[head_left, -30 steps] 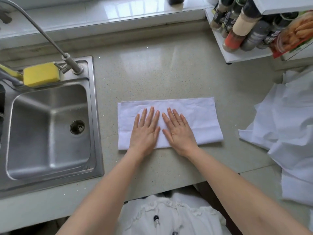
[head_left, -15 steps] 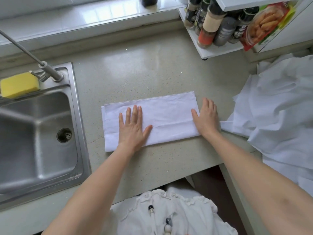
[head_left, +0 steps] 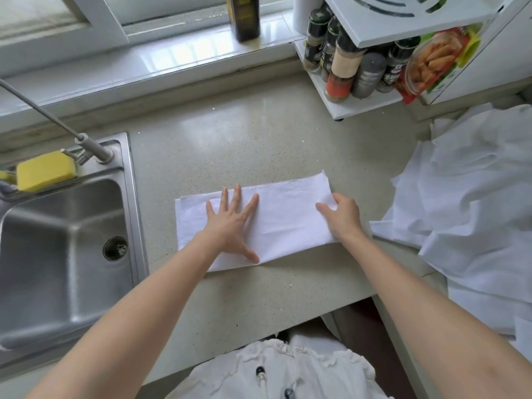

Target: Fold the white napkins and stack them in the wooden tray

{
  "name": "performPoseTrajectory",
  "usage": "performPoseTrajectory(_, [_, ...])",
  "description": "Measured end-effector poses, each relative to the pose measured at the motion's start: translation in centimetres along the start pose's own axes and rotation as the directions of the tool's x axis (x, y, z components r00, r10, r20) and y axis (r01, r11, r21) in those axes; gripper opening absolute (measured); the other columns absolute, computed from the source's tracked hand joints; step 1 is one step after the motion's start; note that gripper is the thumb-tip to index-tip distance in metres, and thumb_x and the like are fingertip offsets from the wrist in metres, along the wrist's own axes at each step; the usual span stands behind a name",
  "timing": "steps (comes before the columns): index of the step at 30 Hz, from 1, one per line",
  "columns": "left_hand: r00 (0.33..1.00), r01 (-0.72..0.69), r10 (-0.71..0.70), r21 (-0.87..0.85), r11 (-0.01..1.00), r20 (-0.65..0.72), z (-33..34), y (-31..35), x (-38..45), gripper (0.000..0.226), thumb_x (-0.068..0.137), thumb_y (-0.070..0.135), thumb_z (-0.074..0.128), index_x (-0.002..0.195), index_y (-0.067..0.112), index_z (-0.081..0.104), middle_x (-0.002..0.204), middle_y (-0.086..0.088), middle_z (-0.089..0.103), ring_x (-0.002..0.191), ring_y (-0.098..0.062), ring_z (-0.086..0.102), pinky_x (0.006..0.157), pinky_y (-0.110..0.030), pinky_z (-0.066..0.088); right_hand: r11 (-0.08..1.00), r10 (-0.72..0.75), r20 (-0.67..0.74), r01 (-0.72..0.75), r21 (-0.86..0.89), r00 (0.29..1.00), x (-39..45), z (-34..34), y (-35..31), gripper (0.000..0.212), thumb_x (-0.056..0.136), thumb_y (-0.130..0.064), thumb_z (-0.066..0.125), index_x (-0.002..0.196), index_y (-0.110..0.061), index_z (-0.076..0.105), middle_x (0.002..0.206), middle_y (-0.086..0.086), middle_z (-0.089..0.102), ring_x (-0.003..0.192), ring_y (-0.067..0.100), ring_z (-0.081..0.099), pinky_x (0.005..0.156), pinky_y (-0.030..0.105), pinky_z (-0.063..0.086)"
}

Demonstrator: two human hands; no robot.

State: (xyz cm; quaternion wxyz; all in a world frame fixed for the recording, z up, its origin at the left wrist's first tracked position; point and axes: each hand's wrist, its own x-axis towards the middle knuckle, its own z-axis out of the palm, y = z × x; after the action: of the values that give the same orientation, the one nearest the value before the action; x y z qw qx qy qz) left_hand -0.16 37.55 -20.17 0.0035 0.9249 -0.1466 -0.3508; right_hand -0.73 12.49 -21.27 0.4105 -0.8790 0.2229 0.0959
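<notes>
Two bare hands work on one white napkin (head_left: pixel 288 214) lying in the centre of the frame on a pale speckled countertop (head_left: pixel 236 139). The left hand (head_left: pixel 230 223) lies flat on the left half of the napkin, fingers straight and spread wide, thumb stretched out toward the near edge, pressing the cloth down. The right hand (head_left: pixel 342 214) sits at the napkin's right end with fingers curled, pinching that short edge between thumb and fingers.

The napkin is folded into a long horizontal strip, slightly angled so its right end sits higher in the frame. It looks smooth, with faint creases and layered edges showing at the left end.

At the right edge of the frame lies one loose pile of white napkins (head_left: pixel 472 214), crumpled and overlapping; their number cannot be told. At the left is one steel sink (head_left: pixel 66 254) with one yellow sponge (head_left: pixel 44 170) on its rim beside one tap (head_left: pixel 86 142). At the upper right stands one white rack (head_left: pixel 357 106) holding several spice jars (head_left: pixel 342 73). One dark bottle (head_left: pixel 244 15) stands on the windowsill at the top.
</notes>
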Motion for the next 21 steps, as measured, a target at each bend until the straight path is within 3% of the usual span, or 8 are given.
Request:
performPoseTrajectory(5, [0.999,-0.004,0.002,0.063,0.998,0.035,-0.5,3.1,0.8,0.155,0.044,0.075,0.077,0.143,0.029,-0.033,0.147,-0.011,-0.042,0.135,-0.040,-0.036,0.106,-0.072,-0.007,1.000,-0.015,-0.039,0.016,0.021,0.999,-0.2,-2.1,2.1,0.036,0.092,-0.022,0.060,0.110,0.009,0.060,0.110,0.021,0.065,0.094,0.026,0.057,0.075,0.025,0.034])
performPoseTrajectory(9, [0.998,-0.032,0.026,0.092,0.995,0.060,-1.5,5.2,2.1,0.160,0.043,0.071,0.080,0.143,0.023,-0.035,0.148,-0.011,-0.042,0.135,-0.042,-0.034,0.105,-0.074,-0.002,0.984,-0.038,-0.015,0.040,0.171,0.999,-1.0,-5.2,0.8,0.020,0.090,-0.016,0.063,0.072,-0.009,0.056,0.071,0.005,0.061,0.069,0.020,0.050,0.057,0.019,0.036])
performPoseTrajectory(13, [0.997,-0.058,0.054,0.079,0.995,0.058,-1.8,5.4,2.3,0.158,0.043,0.071,0.081,0.144,0.026,-0.032,0.148,-0.009,-0.041,0.137,-0.041,-0.033,0.106,-0.072,-0.003,0.934,-0.110,0.074,0.077,0.348,0.991,-2.6,-6.4,-3.3,0.011,0.086,-0.011,0.064,0.087,0.000,0.064,0.084,0.016,0.071,0.072,0.023,0.065,0.064,0.031,0.048])
performPoseTrajectory(16, [0.995,-0.075,0.058,-0.217,0.973,-0.086,-1.8,2.9,1.0,0.133,0.062,0.060,0.079,0.151,0.028,-0.015,0.155,-0.004,-0.028,0.141,-0.034,-0.027,0.114,-0.058,-0.003,0.910,-0.143,0.152,0.069,0.408,0.978,-3.4,-5.3,-7.1,0.005,0.083,-0.006,0.062,0.086,-0.003,0.061,0.074,0.013,0.067,0.063,0.018,0.060,0.059,0.027,0.045])
performPoseTrajectory(17, [0.984,-0.082,0.008,-0.413,0.907,-0.179,-1.8,1.6,0.2,0.114,0.072,0.052,0.076,0.153,0.026,0.001,0.160,-0.004,-0.009,0.146,-0.031,-0.013,0.117,-0.051,0.004,0.905,-0.164,0.192,0.071,0.419,0.968,-3.8,-4.6,-8.4,0.005,0.083,-0.005,0.062,0.086,-0.006,0.060,0.072,0.010,0.067,0.061,0.016,0.060,0.057,0.026,0.046])
performPoseTrajectory(18, [0.962,-0.095,-0.096,-0.640,0.762,-0.257,-1.6,0.4,-0.5,0.089,0.081,0.043,0.072,0.151,0.022,0.022,0.159,-0.005,0.016,0.147,-0.028,0.009,0.118,-0.045,0.017,0.904,-0.190,0.231,0.078,0.420,0.954,-4.1,-3.6,-9.6,0.008,0.082,-0.003,0.063,0.088,-0.009,0.059,0.072,0.008,0.068,0.060,0.016,0.061,0.056,0.025,0.047])
performPoseTrajectory(20, [0.917,-0.093,-0.361,-0.972,0.216,-0.168,-1.2,-2.2,-2.6,0.041,0.094,0.036,0.057,0.127,0.012,0.055,0.132,-0.009,0.056,0.126,-0.028,0.050,0.104,-0.038,0.043,0.918,-0.229,0.316,0.096,0.385,0.921,-4.7,-0.7,-11.7,0.016,0.082,-0.002,0.062,0.095,-0.008,0.057,0.076,0.011,0.069,0.062,0.018,0.062,0.057,0.027,0.049])
performPoseTrajectory(21, [0.916,-0.068,-0.399,-0.994,-0.090,-0.027,-1.1,-2.8,-3.4,0.037,0.099,0.038,0.047,0.115,0.006,0.060,0.119,-0.013,0.062,0.112,-0.029,0.060,0.096,-0.037,0.049,0.934,-0.232,0.339,0.111,0.341,0.912,-4.9,0.8,-12.3,0.020,0.081,-0.002,0.062,0.099,-0.008,0.056,0.075,0.012,0.067,0.061,0.019,0.061,0.056,0.026,0.049])
